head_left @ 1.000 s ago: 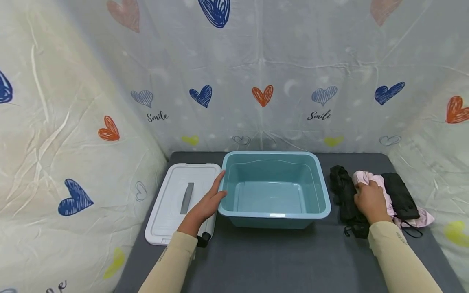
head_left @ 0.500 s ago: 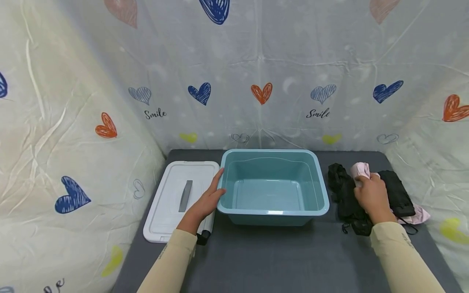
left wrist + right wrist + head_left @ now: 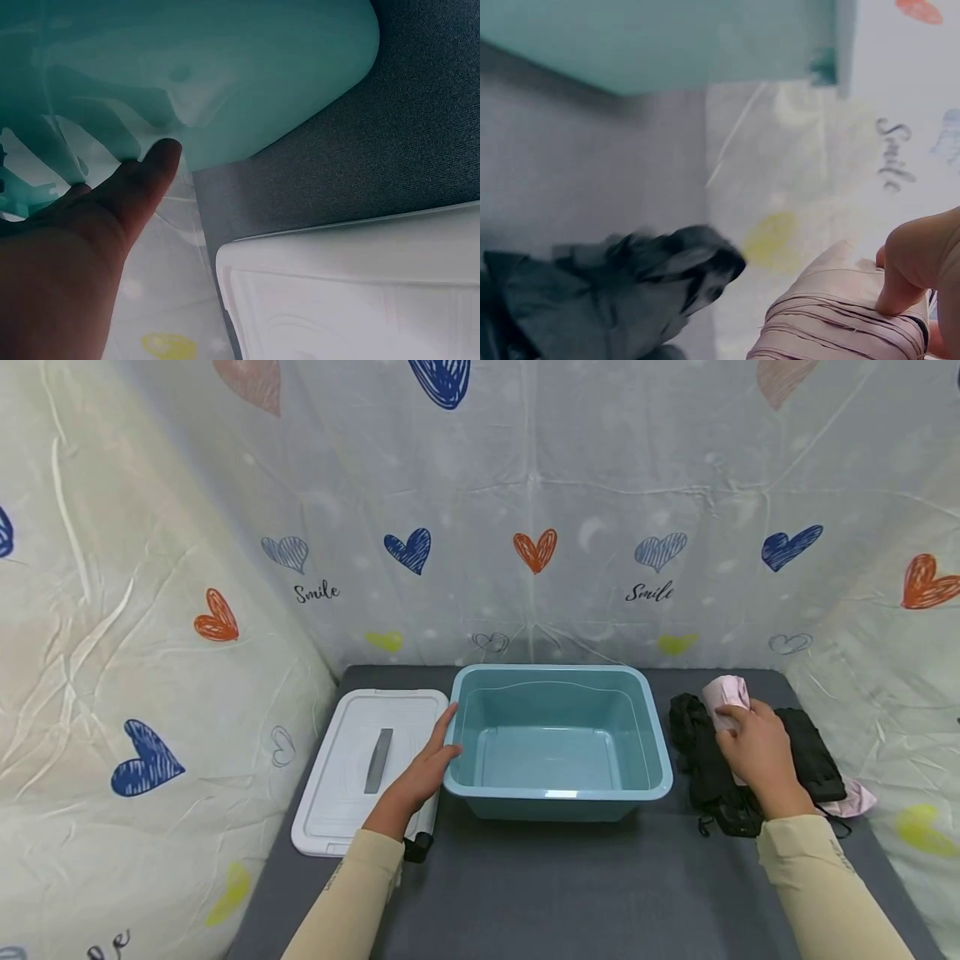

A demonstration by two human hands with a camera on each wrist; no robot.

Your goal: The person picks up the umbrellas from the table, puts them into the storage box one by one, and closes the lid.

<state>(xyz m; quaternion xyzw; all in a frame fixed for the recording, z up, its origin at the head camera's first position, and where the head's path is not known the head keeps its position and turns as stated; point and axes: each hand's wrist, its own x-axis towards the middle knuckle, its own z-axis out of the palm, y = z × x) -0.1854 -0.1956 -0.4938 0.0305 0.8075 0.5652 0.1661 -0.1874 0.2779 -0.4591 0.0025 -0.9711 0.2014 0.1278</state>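
Observation:
My right hand grips a rolled pink fabric bundle above the dark bundles at the right. In the right wrist view the thumb presses the pink bundle, whose layered folds show, with a bit of black band by the fingers. Several other bundles lie there: a black one to the left, another black one to the right, and pink fabric beneath that. My left hand touches the left side of a blue-green plastic bin with straight fingers; the thumb lies against its wall.
A white lid with a grey handle lies left of the bin. Next to it, partly behind the left wrist, is a white item with a black end. The grey tabletop meets heart-printed sheets at the back and sides.
My right hand has taken hold of the pink bundle, lifted it from between the black ones and tilted it left. The left hand has kept its place at the bin.

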